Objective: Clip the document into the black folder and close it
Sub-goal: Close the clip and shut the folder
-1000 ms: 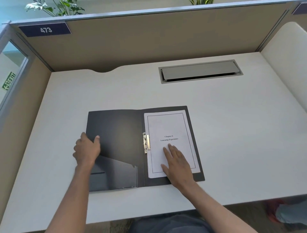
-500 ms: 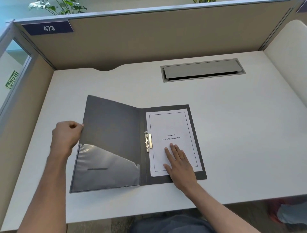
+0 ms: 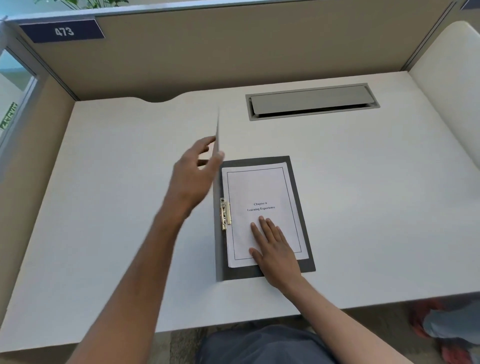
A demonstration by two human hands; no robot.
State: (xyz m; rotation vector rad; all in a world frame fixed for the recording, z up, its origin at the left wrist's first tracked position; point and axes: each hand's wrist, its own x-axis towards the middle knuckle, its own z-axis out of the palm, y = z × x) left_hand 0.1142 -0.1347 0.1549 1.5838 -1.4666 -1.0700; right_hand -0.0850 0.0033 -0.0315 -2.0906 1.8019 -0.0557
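- White desk [image 3: 363, 207] is enclosed by beige partitions [image 3: 233, 52]; grey cable hatch [image 3: 311, 101] is set in.
- Black folder [image 3: 302, 207] cover is held upright, pinched by left hand [image 3: 193, 179].
- Document [image 3: 259, 187] is pressed flat by right hand [image 3: 275, 246], fingers together.

A: Describe the work surface.
B: A white desk [image 3: 376, 197] with a grey cable hatch [image 3: 311, 101] set into its far half and a curved notch [image 3: 158, 99] in the back edge.

A: What surrounds it?
B: Tan partition panels [image 3: 233, 49] at the back and left. A blue plate [image 3: 63, 31] reading 473 is fixed top left. Green leaves [image 3: 85, 3] show above the partition.

A: Lighting and floor?
B: Even, soft light. The floor [image 3: 187, 343] below the near edge looks mottled grey-brown.
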